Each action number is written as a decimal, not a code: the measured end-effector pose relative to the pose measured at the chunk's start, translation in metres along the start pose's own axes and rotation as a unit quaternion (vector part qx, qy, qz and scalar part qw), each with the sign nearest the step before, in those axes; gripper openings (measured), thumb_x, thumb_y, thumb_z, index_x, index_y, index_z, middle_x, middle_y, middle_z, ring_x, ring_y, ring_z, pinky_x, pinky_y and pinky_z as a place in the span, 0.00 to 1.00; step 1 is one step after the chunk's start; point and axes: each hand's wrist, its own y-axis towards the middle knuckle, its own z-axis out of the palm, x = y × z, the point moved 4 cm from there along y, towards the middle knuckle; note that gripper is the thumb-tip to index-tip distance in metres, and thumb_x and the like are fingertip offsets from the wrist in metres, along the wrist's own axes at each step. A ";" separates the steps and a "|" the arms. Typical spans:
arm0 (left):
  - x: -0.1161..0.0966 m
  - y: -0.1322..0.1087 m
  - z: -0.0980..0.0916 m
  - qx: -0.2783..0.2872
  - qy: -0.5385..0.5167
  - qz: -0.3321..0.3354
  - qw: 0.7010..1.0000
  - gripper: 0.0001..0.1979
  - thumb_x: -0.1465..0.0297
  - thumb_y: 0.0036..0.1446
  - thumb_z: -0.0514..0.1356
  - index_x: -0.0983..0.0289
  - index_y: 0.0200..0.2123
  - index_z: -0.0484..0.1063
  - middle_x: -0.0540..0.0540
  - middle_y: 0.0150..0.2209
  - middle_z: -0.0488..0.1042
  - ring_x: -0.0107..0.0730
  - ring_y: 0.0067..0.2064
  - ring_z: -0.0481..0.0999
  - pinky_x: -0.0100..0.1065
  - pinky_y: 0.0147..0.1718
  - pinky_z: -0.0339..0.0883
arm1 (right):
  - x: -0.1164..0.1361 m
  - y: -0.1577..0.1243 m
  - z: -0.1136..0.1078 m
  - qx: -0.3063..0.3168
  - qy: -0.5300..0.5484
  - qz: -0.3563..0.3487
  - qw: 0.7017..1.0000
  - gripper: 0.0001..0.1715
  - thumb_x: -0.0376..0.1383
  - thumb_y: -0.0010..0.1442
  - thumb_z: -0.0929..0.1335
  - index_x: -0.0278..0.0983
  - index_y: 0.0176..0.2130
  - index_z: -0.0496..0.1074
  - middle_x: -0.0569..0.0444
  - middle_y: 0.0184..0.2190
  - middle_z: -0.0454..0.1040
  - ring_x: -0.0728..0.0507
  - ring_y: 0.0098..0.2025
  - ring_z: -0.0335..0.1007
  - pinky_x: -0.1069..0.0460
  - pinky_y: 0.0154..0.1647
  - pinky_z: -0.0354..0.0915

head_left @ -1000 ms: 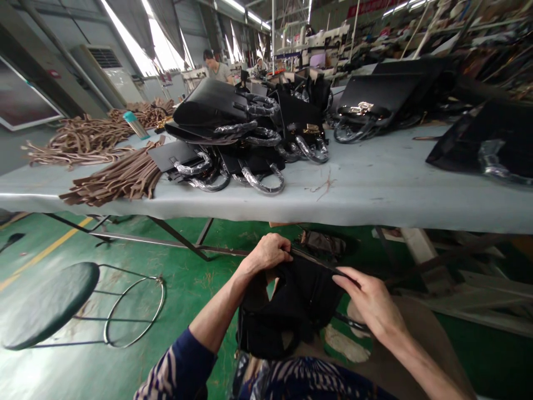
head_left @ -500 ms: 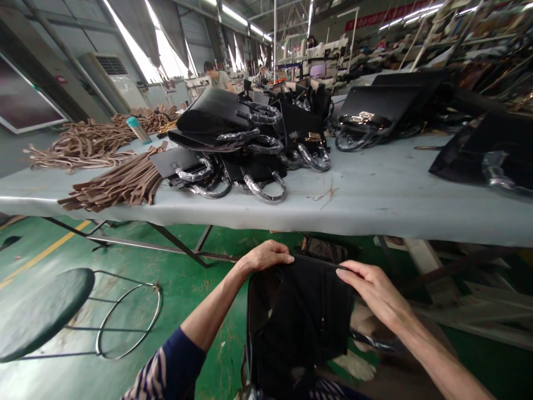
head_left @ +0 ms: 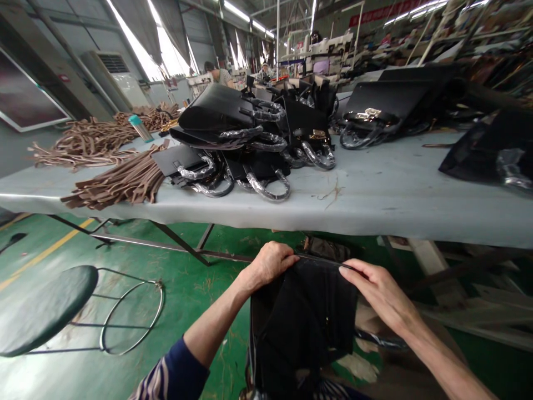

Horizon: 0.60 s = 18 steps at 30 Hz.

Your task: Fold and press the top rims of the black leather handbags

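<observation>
At the bottom centre of the frame, both hands are on a black handbag (head_left: 303, 316) that hangs down in front of the person, below the near edge of the bench (head_left: 375, 194). The left hand (head_left: 272, 262) is curled over the bag's top edge at its left corner, fingers closed around it. The right hand (head_left: 381, 291) sits at the top right corner with the fingers stretched fairly flat and the fingertips pinching the rim, so it's a lighter hold than the left one.

Up on the grey-covered bench, in the middle of the frame, there's a pile of black handbags (head_left: 241, 139) with their handles wrapped in clear plastic. Left of that pile is a stack of brown leather straps (head_left: 120, 180), with more straps heaped further back toward the upper left, and a teal-capped bottle (head_left: 139, 128) lying among them. Another black bag with a gold clasp (head_left: 375, 108) sits toward the upper right. Lower left there's a round green stool (head_left: 41, 308) on the green floor (head_left: 187, 278). A person (head_left: 219, 72) is way in the back.
</observation>
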 end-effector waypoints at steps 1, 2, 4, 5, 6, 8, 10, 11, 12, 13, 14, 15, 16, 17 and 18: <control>0.000 0.000 0.000 -0.002 0.011 0.002 1.000 0.16 0.63 0.58 0.52 0.65 0.24 0.70 0.53 0.26 0.71 0.27 0.29 0.67 0.27 0.30 0.55 | 0.000 0.000 0.000 0.001 -0.001 -0.001 1.000 0.20 0.50 0.56 0.60 0.38 0.33 0.68 0.56 0.30 0.72 0.42 0.37 0.65 0.53 0.38 0.58; 0.000 0.000 0.000 -0.002 0.020 0.003 1.000 0.16 0.63 0.58 0.51 0.65 0.23 0.70 0.53 0.25 0.71 0.28 0.29 0.67 0.27 0.30 0.55 | 0.001 0.000 0.000 0.003 -0.002 -0.001 1.000 0.20 0.50 0.56 0.60 0.38 0.33 0.68 0.56 0.31 0.72 0.42 0.37 0.65 0.53 0.38 0.58; -0.001 -0.001 0.000 0.000 0.033 0.003 0.999 0.17 0.63 0.59 0.51 0.65 0.24 0.69 0.53 0.25 0.71 0.28 0.29 0.67 0.27 0.29 0.55 | 0.003 0.000 0.000 0.005 -0.008 -0.002 1.000 0.20 0.50 0.57 0.59 0.38 0.33 0.68 0.56 0.31 0.72 0.42 0.37 0.65 0.53 0.38 0.58; -0.001 -0.001 -0.001 0.002 0.039 0.001 0.999 0.17 0.62 0.59 0.50 0.65 0.24 0.69 0.53 0.25 0.71 0.28 0.29 0.68 0.27 0.29 0.55 | 0.004 0.000 0.001 0.005 -0.012 -0.002 1.000 0.20 0.51 0.57 0.59 0.38 0.33 0.68 0.56 0.31 0.72 0.42 0.37 0.66 0.53 0.38 0.58; -0.002 -0.001 -0.001 0.005 0.047 -0.001 0.999 0.18 0.62 0.60 0.49 0.65 0.24 0.69 0.53 0.25 0.71 0.28 0.29 0.68 0.27 0.29 0.55 | 0.004 0.000 0.001 0.004 -0.016 -0.002 1.000 0.21 0.51 0.57 0.59 0.38 0.33 0.68 0.56 0.31 0.72 0.42 0.37 0.66 0.53 0.38 0.58; -0.003 0.000 -0.001 0.010 0.066 0.000 0.998 0.19 0.62 0.60 0.48 0.65 0.24 0.69 0.54 0.26 0.72 0.29 0.29 0.69 0.28 0.30 0.55 | 0.005 0.000 0.001 0.000 -0.024 -0.004 1.000 0.21 0.51 0.56 0.59 0.38 0.33 0.68 0.56 0.30 0.72 0.43 0.36 0.66 0.53 0.37 0.59; -0.005 0.002 0.000 0.012 0.089 0.008 0.996 0.18 0.63 0.60 0.47 0.65 0.25 0.69 0.55 0.26 0.72 0.30 0.30 0.70 0.28 0.30 0.56 | 0.005 0.000 0.001 -0.005 -0.030 -0.004 1.000 0.22 0.51 0.56 0.59 0.38 0.32 0.69 0.55 0.29 0.72 0.43 0.35 0.66 0.54 0.36 0.59; -0.005 0.003 0.001 0.012 0.099 0.013 0.995 0.18 0.64 0.60 0.48 0.65 0.25 0.70 0.55 0.26 0.73 0.31 0.30 0.71 0.28 0.30 0.56 | 0.005 -0.001 0.001 -0.008 -0.032 -0.002 0.999 0.22 0.51 0.56 0.59 0.38 0.32 0.69 0.56 0.29 0.72 0.43 0.35 0.66 0.54 0.35 0.59; -0.006 0.004 0.002 0.011 0.108 0.016 0.994 0.17 0.64 0.60 0.48 0.65 0.25 0.70 0.56 0.27 0.73 0.31 0.30 0.71 0.29 0.30 0.57 | 0.004 -0.001 0.001 -0.010 -0.035 0.000 0.999 0.22 0.51 0.56 0.59 0.38 0.33 0.69 0.56 0.28 0.72 0.44 0.34 0.66 0.54 0.34 0.59; -0.006 0.005 0.003 0.010 0.116 0.018 0.993 0.17 0.65 0.60 0.48 0.65 0.25 0.70 0.56 0.27 0.74 0.32 0.31 0.72 0.29 0.30 0.57 | 0.004 -0.001 0.001 -0.012 -0.038 0.004 0.999 0.22 0.51 0.55 0.60 0.38 0.33 0.70 0.56 0.28 0.72 0.44 0.33 0.66 0.55 0.33 0.60; -0.006 0.006 0.004 0.009 0.122 0.018 0.992 0.17 0.65 0.60 0.48 0.65 0.25 0.70 0.56 0.27 0.74 0.32 0.31 0.72 0.29 0.30 0.58 | 0.003 -0.002 0.002 -0.013 -0.041 0.006 0.999 0.22 0.51 0.55 0.60 0.38 0.33 0.70 0.57 0.27 0.72 0.44 0.32 0.66 0.55 0.32 0.60; -0.006 0.007 0.005 0.008 0.128 0.016 0.992 0.17 0.65 0.60 0.48 0.65 0.25 0.70 0.56 0.27 0.74 0.32 0.31 0.72 0.29 0.29 0.58 | 0.002 -0.002 0.002 -0.015 -0.044 0.007 0.999 0.22 0.51 0.55 0.60 0.38 0.33 0.70 0.57 0.26 0.72 0.45 0.31 0.66 0.55 0.32 0.60; -0.006 0.007 0.005 0.006 0.133 0.013 0.991 0.17 0.65 0.59 0.48 0.65 0.25 0.70 0.56 0.27 0.74 0.33 0.31 0.73 0.29 0.29 0.58 | 0.001 -0.002 0.002 -0.018 -0.046 0.007 0.999 0.22 0.51 0.55 0.60 0.38 0.33 0.70 0.57 0.26 0.72 0.45 0.31 0.67 0.55 0.32 0.60; -0.006 0.008 0.006 0.005 0.138 0.009 0.990 0.17 0.65 0.59 0.49 0.64 0.25 0.71 0.56 0.27 0.74 0.33 0.31 0.73 0.29 0.29 0.59 | 0.000 -0.002 0.002 -0.022 -0.048 0.007 0.999 0.22 0.51 0.56 0.59 0.38 0.33 0.71 0.57 0.26 0.73 0.45 0.31 0.67 0.55 0.32 0.61; -0.007 0.008 0.006 0.004 0.141 0.007 0.990 0.17 0.65 0.59 0.49 0.64 0.25 0.71 0.56 0.27 0.74 0.33 0.31 0.73 0.29 0.29 0.59 | -0.001 -0.002 0.002 -0.025 -0.051 0.006 0.998 0.22 0.51 0.56 0.59 0.38 0.33 0.71 0.57 0.26 0.73 0.45 0.31 0.68 0.55 0.33 0.61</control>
